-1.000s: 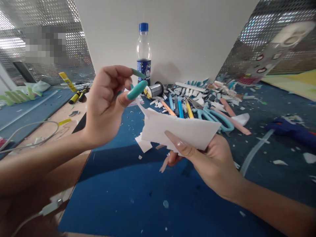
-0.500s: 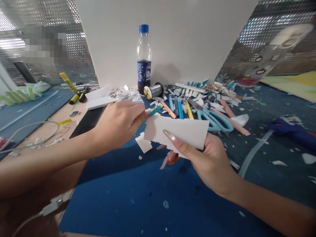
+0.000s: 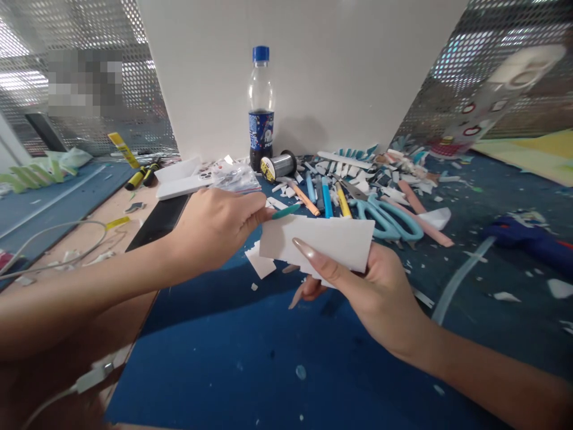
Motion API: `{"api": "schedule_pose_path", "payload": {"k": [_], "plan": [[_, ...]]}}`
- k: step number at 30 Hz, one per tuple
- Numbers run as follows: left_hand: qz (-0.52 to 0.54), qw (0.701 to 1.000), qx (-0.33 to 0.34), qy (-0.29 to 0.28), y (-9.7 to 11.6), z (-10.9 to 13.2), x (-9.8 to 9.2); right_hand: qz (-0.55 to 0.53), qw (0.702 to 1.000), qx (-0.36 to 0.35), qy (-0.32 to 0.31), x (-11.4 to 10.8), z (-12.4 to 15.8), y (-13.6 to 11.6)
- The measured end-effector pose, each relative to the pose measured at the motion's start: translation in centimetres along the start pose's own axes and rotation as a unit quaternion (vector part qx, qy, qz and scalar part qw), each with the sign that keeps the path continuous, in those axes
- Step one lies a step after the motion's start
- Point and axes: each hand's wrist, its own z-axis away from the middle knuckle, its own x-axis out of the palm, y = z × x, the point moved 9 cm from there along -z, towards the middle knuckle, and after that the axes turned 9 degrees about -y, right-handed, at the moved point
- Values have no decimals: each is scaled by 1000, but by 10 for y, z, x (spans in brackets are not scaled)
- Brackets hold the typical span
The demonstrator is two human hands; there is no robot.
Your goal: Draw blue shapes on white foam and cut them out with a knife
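My right hand (image 3: 380, 292) pinches a rectangular piece of white card (image 3: 331, 245), with the long-nailed thumb on top and the other fingers underneath. The card's lower edge looks ragged. At its upper left edge is my left hand (image 3: 219, 221), its fingers curled and pressed together. A slim pointed teal tip (image 3: 286, 211) sticks out from the left thumb along that edge; whether it is a long nail or a held piece I cannot tell. Below the left hand, a white scrap (image 3: 261, 261) lies on the blue mat (image 3: 215, 358).
Light-blue scissors (image 3: 389, 218), several markers (image 3: 327, 199) and a wire spool (image 3: 282, 165) lie behind the card, beside a scrap heap (image 3: 398, 170). A cola bottle (image 3: 261, 128) stands at the back. A blue glue gun (image 3: 528, 236) is at right, a white cable (image 3: 54, 230) at left.
The teal tip at my left thumb has come down onto the card's upper edge and lies flatter. The card has shifted slightly left, with my right hand still holding it.
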Motion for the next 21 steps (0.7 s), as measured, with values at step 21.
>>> {"api": "schedule_pose_path", "payload": {"k": [21], "plan": [[42,997,-1,64,-33,-7,1,123,992,-9,10,-4,2,0]]}}
